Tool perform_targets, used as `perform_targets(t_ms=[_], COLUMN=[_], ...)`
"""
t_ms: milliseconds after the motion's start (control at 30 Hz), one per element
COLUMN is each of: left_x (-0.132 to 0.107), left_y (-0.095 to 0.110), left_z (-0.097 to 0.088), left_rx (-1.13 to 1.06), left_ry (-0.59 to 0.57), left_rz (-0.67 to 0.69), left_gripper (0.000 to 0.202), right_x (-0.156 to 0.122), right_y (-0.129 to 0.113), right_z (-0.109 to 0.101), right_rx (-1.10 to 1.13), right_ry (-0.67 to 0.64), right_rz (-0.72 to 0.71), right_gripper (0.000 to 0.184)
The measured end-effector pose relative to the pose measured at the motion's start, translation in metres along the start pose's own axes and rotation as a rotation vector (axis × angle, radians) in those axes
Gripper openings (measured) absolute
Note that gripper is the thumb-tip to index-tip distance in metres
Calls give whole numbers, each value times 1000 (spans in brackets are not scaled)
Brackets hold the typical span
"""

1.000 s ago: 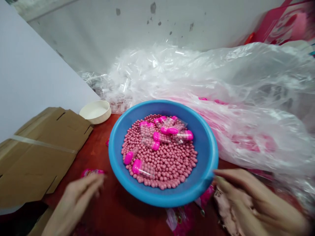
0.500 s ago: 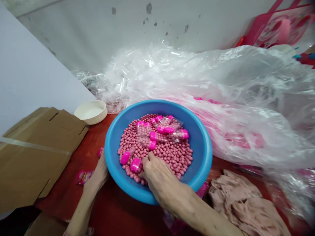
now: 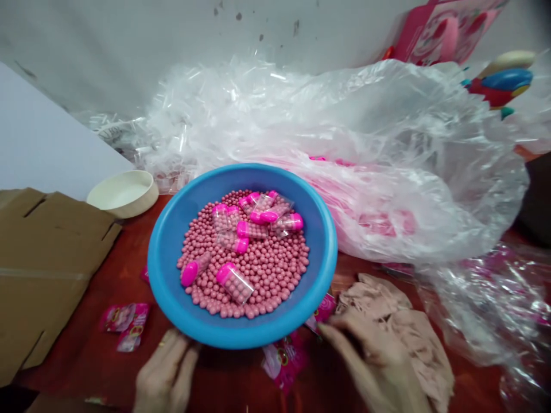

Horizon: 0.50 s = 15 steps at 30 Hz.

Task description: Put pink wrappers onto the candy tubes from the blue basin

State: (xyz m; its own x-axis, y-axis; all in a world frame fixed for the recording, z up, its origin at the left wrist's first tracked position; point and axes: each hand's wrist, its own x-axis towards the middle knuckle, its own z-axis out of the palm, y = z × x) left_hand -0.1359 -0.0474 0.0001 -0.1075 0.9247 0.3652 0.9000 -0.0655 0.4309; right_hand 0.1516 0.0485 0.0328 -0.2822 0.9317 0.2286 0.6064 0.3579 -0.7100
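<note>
A blue bowl holds a heap of small pink beads with several clear capsules with pink caps lying on them. My left hand lies at the bowl's near rim, fingers stretched out, holding nothing. My right hand is below the bowl's right side, blurred, its fingers reaching toward pink sachets under the rim. It lies next to a crumpled beige cloth.
A large heap of clear plastic bags fills the back and right. A cream dish and flattened cardboard lie at the left. Two pink sachets rest on the red table. A pink box stands at the back.
My right hand has left the beads and come out of the bowl to its lower right. My left hand has slid from the bowl's left side to its near rim. The view has shifted right.
</note>
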Motion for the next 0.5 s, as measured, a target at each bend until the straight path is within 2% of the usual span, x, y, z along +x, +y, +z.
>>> perform_targets(t_ms=[67,167,233,333,500], left_x=[-4,1,9,20,28], left_y=[18,46,64,83,96], left_z=[18,34,36,35,40], left_rx=[-121,-214,-282,-442,-736], left_ry=[-63,-155,-200,-241,-275], left_rz=[35,64,37,-229,-629], left_gripper=[26,30,33,28,20], right_x=[-24,-46,-53,-57,-53], right_y=[9,12,12,14,15], right_z=[30,70,85,89,75], right_rx=[-63,-118,-144,-164,-114], right_ry=[-79,-48,-36,-20,15], right_rz=[-77,-88,-84,-97,-229], right_gripper=[20,30,31,29,28])
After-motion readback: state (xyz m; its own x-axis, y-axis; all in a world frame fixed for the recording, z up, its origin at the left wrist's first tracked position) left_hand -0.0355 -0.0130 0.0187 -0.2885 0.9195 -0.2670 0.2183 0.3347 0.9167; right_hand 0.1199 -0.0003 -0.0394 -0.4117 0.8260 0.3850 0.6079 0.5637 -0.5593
